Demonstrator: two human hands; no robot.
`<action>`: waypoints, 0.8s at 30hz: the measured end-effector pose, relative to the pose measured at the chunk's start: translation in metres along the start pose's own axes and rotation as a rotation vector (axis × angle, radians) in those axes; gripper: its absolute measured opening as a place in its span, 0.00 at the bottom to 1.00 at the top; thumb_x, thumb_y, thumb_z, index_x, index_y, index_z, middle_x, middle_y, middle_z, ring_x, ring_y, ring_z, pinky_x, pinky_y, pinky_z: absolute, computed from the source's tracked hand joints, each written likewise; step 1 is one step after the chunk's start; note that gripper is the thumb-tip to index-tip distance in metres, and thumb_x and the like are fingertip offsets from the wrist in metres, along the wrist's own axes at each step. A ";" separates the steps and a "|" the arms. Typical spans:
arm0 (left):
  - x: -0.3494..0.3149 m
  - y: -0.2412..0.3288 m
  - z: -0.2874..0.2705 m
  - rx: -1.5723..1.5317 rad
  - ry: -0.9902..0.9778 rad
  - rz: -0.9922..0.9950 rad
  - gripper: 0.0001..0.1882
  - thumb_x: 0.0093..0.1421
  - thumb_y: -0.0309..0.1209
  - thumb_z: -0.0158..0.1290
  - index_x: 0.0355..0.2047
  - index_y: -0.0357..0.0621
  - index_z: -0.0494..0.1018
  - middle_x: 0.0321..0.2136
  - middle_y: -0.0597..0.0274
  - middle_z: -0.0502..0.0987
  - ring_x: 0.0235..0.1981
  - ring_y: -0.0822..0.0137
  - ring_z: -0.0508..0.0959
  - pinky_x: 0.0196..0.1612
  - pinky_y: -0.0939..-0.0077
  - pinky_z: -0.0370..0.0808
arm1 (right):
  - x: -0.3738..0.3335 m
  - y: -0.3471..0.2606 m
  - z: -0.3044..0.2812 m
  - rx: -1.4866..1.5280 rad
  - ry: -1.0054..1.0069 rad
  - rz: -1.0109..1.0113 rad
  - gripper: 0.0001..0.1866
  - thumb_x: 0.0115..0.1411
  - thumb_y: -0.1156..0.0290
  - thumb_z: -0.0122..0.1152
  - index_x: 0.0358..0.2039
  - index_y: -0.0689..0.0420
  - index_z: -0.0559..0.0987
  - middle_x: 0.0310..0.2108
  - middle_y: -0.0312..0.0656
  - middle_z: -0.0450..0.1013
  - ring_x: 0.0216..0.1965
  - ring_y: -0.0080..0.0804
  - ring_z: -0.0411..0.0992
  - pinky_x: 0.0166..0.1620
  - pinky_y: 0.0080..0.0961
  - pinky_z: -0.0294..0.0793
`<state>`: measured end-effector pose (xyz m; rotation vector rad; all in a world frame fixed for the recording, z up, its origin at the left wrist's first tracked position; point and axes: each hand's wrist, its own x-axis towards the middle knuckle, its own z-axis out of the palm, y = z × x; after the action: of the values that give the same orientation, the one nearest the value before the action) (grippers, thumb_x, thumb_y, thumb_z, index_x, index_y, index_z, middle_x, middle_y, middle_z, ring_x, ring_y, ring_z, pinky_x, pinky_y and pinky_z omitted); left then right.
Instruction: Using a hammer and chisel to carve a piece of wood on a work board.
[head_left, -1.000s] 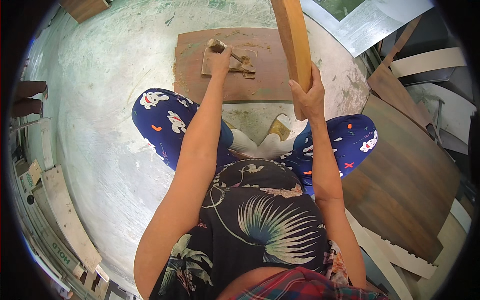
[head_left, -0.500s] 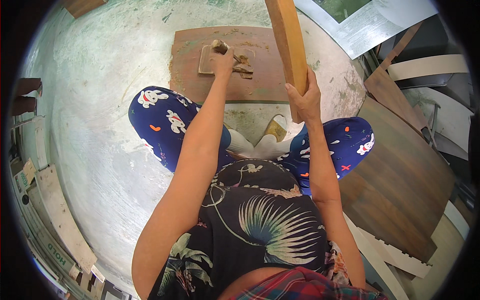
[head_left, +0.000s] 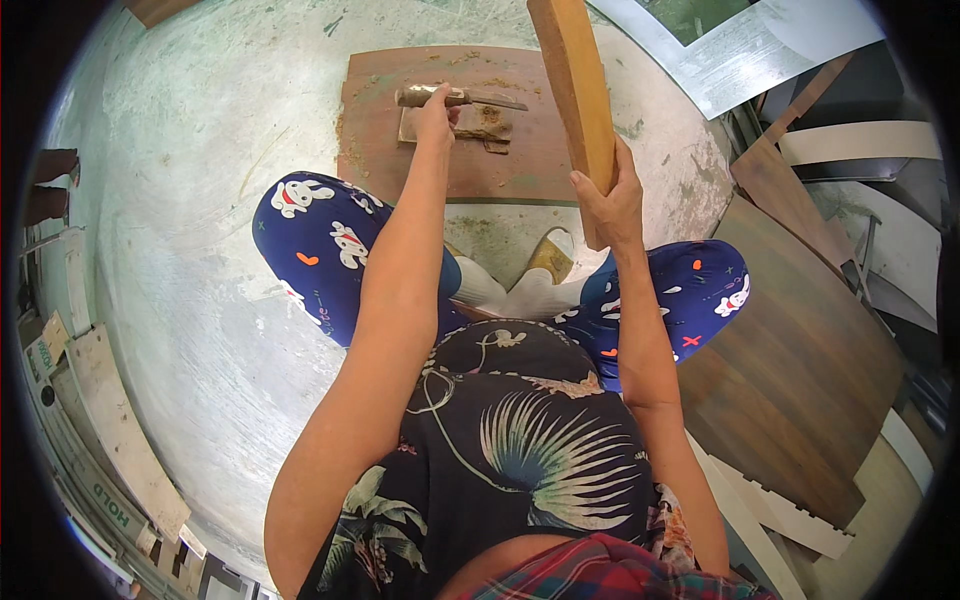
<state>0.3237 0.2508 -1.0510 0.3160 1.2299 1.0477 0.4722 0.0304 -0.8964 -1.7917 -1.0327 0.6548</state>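
Note:
My left hand point(head_left: 436, 112) is closed around the wooden handle of a putty knife point(head_left: 497, 102), whose thin dark blade points right. It is held above a small flat board point(head_left: 410, 125) bearing a smear of brown filler point(head_left: 488, 122). That board lies on a larger brown panel point(head_left: 375, 175) on the floor. In my right hand point(head_left: 614, 203) is a long yellow-brown wooden plank point(head_left: 578, 95), gripped near its lower end, its far end running out past the top edge. The putty knife and plank are apart.
Brown crumbs dot the panel. To the right lie a wide dark wood panel point(head_left: 790, 350), pale strips point(head_left: 860, 143) and a grey angled sheet point(head_left: 770, 50). Boards point(head_left: 125, 420) are stacked along the left. My shoes point(head_left: 552, 256) rest just before the panel.
My left hand has turned the putty knife, lifting its blade off the filler so it points right. The handle has swung left. My right hand and the plank are nearly unmoved.

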 end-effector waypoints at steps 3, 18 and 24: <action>0.003 0.002 0.000 0.178 -0.002 0.137 0.12 0.54 0.26 0.63 0.33 0.35 0.70 0.26 0.54 0.78 0.20 0.68 0.78 0.19 0.78 0.72 | 0.000 0.000 0.001 0.004 0.012 -0.029 0.37 0.51 0.65 0.68 0.61 0.60 0.65 0.51 0.53 0.73 0.52 0.39 0.73 0.55 0.31 0.70; -0.007 0.001 0.006 0.877 -0.072 0.812 0.21 0.49 0.40 0.63 0.30 0.32 0.75 0.25 0.50 0.80 0.27 0.58 0.80 0.33 0.64 0.74 | 0.000 -0.005 0.001 -0.013 0.000 -0.026 0.36 0.51 0.66 0.67 0.60 0.60 0.66 0.51 0.52 0.73 0.51 0.39 0.73 0.54 0.31 0.71; -0.025 0.007 0.013 0.887 -0.196 0.736 0.21 0.48 0.38 0.64 0.34 0.33 0.75 0.29 0.47 0.80 0.33 0.55 0.80 0.38 0.63 0.75 | 0.000 -0.002 0.003 -0.019 0.023 -0.045 0.38 0.50 0.64 0.68 0.61 0.60 0.66 0.51 0.52 0.73 0.51 0.40 0.73 0.54 0.31 0.71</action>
<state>0.3323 0.2389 -1.0262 1.6104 1.3690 0.9701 0.4693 0.0325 -0.8960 -1.7835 -1.0639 0.5975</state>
